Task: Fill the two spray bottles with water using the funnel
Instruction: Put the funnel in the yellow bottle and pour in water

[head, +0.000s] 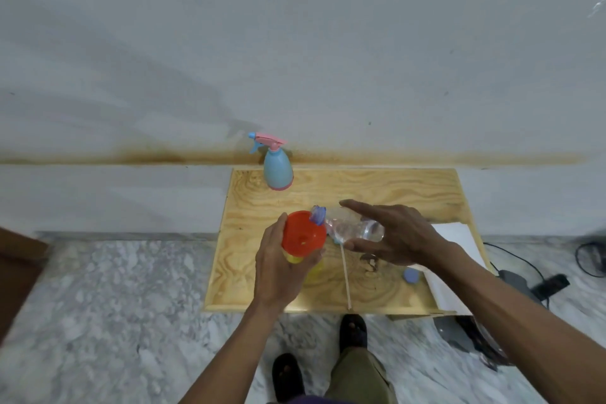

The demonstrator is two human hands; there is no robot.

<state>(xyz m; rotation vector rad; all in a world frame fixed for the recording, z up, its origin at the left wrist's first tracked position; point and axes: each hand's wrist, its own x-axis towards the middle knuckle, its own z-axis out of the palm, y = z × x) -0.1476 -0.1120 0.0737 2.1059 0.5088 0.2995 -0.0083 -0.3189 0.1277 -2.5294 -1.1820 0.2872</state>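
Note:
A red funnel sits in the neck of a yellow spray bottle, and my left hand grips the bottle and funnel from the left. My right hand holds a clear plastic water bottle tipped on its side, its blue-ringed mouth over the funnel's rim. A blue spray bottle with a pink trigger head stands upright at the far edge of the wooden table. A thin pale tube lies on the table beside the yellow bottle.
A blue cap lies on the table near a white sheet at the right edge. A dark stain marks the wood. The table stands against a white wall. Cables and a dark device lie on the marble floor at right.

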